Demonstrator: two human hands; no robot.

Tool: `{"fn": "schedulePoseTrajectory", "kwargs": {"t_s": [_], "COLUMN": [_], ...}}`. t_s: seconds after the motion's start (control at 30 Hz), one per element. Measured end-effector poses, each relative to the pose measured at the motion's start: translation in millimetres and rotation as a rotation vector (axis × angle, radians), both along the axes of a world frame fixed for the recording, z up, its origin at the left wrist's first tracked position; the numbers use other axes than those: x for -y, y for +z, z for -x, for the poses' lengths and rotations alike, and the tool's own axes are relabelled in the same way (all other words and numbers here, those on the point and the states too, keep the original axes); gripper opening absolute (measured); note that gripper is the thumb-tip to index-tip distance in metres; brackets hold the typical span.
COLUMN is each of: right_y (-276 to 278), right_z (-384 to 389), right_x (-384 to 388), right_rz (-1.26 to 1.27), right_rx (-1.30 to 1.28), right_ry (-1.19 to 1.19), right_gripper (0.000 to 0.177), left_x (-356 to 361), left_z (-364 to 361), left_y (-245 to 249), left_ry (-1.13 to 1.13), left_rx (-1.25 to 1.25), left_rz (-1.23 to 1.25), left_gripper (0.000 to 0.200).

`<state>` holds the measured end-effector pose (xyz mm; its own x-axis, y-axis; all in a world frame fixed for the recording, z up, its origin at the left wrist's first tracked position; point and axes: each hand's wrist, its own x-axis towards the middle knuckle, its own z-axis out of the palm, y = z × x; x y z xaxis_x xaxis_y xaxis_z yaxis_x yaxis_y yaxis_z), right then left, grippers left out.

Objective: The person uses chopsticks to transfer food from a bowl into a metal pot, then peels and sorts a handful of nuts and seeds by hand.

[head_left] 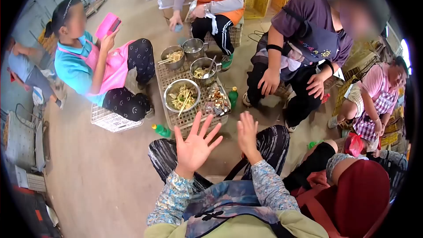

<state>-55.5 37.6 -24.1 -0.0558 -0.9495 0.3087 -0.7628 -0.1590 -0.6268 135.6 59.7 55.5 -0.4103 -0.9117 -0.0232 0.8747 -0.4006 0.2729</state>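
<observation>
My left hand (195, 148) is raised above my knees with its fingers spread, palm showing, and holds nothing. Beside it, my right hand (249, 135) is also up, turned more edge-on, fingers stretched out and nothing in them. Just beyond both hands stands an upturned plastic crate (164, 76) used as a table. On it are a wide metal bowl of food (181, 97) with chopsticks (185, 102) across it, a metal pot with a spoon (205, 71), and two more metal pots (172, 57). A pile of small scraps (217, 99) lies at the crate's near right corner.
Green bottles (161, 130) stand by the crate's near corners. People sit around: one in turquoise (78, 68) holding a pink phone (108, 24), one in an orange apron, one in purple (304, 22), and one in a dark red cap (363, 198) close on my right. Yellow crates (257, 1) are stacked behind.
</observation>
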Motion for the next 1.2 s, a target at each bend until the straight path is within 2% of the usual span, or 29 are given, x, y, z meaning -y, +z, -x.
{"fn": "schedulePoseTrajectory", "kwargs": {"t_s": [0.03,0.07,0.1,0.17,0.23,0.3,0.33,0.37,0.4,0.43,0.5,0.53,0.57,0.63,0.67,0.7,0.73,0.77,0.83,0.9,0.93,0.97,1.03,1.07,1.1,1.13,1.17,1.2], "right_y": [-4,-9,10,40,54,8,13,-10,-10,4,4,-2,-7,-21,-21,-22,-25,-28,-18,-16,-12,-12,-37,-47,-57,-65,-73,-62], "right_z": [1,1,-11,-40,-43,-26,-17,0,12,19,23,23,24,24,23,22,22,21,13,-5,-13,-21,-36,-38,-39,-39,-37,-34], "right_x": [-10,-19,-30,-56,-71,-53,-44,-36,-30,-31,-29,-29,-30,-34,-36,-37,-38,-39,-40,-47,-56,-65,-80,-82,-83,-83,-80,-79], "right_rz": [0.066,0.157,0.254,0.368,0.41,0.41,0.197,0.06,0.049,0.082,0.052,0.121,0.137,0.012,-0.055,-0.125,-0.183,-0.247,-0.533,-0.703,-0.757,-0.811,-1.009,-1.015,-1.026,-0.881,-0.876,-1.018], "right_rx": [0.048,0.021,0.055,0.233,-0.064,-0.259,-0.225,-0.097,0.006,0.064,0.235,0.182,0.212,0.178,0.168,0.162,0.178,0.194,0.017,-0.031,-0.03,-0.031,-0.143,-0.178,-0.215,-0.168,-0.17,0.035], "right_ry": [-0.116,-0.011,0.114,0.421,0.783,0.51,0.306,0.124,0.019,0.026,0.204,0.204,0.253,0.301,0.366,0.439,0.509,0.586,0.752,0.955,1.049,1.142,1.132,1.173,1.215,1.311,1.302,1.352], "right_gripper": [0.041,0.042,0.042,0.04,0.034,0.035,0.038,0.04,0.039,0.037,0.032,0.029,0.029,0.029,0.03,0.031,0.032,0.034,0.041,0.048,0.049,0.05,0.052,0.049,0.047,0.047,0.047,0.042], "left_x": [-9,-13,-13,-16,-36,-53,-61,-67,-74,-80,-101,-120,-136,-168,-175,-176,-176,-171,-161,-153,-148,-141,-131,-130,-132,-138,-144,-152], "left_z": [-2,-2,-1,1,16,20,15,8,7,7,16,23,28,9,-2,-18,-35,-40,-42,-59,-60,-57,-48,-44,-45,-43,-37,-31], "left_y": [1,-8,-22,-43,-20,0,12,23,26,27,-25,-51,-50,-114,-127,-138,-143,-120,-73,-62,-44,-28,-3,17,16,10,5,7], "left_ry": [-0.01,0.026,0.03,0.03,-0.051,0.002,-0.015,-0.093,-0.107,-0.123,-0.31,-0.394,-0.537,-1.066,-1.152,-1.063,-1.053,-1.049,-1.159,-0.864,-0.549,-0.378,-0.208,-0.358,-0.325,-0.298,-0.272,-0.317], "left_rx": [-0.003,0.046,0.059,0.152,0.081,0.274,0.258,0.167,0.198,0.225,0.97,1.002,1.473,1.607,1.653,1.627,1.628,1.7,1.991,2.288,2.309,2.345,2.252,2.256,2.017,1.847,1.676,1.672], "left_rz": [0.017,0.005,-0.021,-0.086,-0.013,-0.003,0.014,0.086,0.127,0.176,0.771,0.922,1.319,1.291,1.192,1.245,1.402,1.428,1.486,1.463,1.377,1.256,1.023,1.007,0.99,0.976,0.957,0.918], "left_gripper": [0.072,0.072,0.072,0.073,0.079,0.08,0.079,0.08,0.08,0.079,0.072,0.066,0.065,0.059,0.059,0.059,0.06,0.058,0.056,0.052,0.05,0.051,0.048,0.051,0.051,0.052,0.052,0.053]}}
